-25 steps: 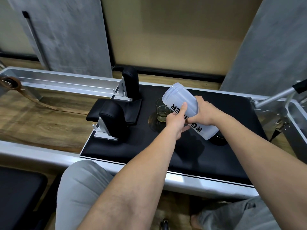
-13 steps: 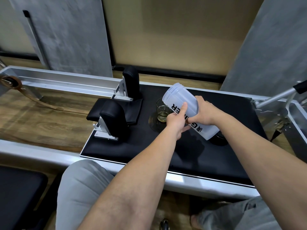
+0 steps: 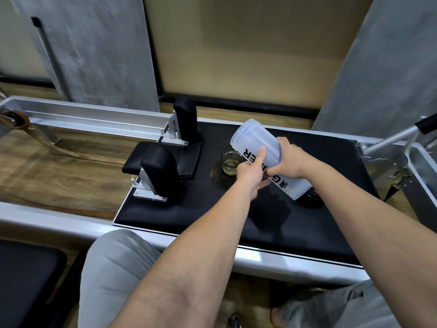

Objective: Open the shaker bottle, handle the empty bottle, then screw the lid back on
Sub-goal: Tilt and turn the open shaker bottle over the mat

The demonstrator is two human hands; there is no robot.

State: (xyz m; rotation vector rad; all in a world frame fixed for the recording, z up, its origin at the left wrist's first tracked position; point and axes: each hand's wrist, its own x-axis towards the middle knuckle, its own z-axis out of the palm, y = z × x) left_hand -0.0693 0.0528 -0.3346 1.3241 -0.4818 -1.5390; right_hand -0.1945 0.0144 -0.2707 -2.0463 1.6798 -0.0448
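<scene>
While both hands (image 3: 272, 169) clasp the tilted, lidless shaker bottle (image 3: 264, 157), I judge its mouth could topple the adjacent glass (image 3: 230, 159).

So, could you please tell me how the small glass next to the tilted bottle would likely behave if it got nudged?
The small glass looks rigid and probably fragile. Being short, wide and holding a little yellowish liquid, it seems likelier to slide than tip, though a knock could spill it. The shaker bottle tilts just above it, so a bump looks possible.
</scene>
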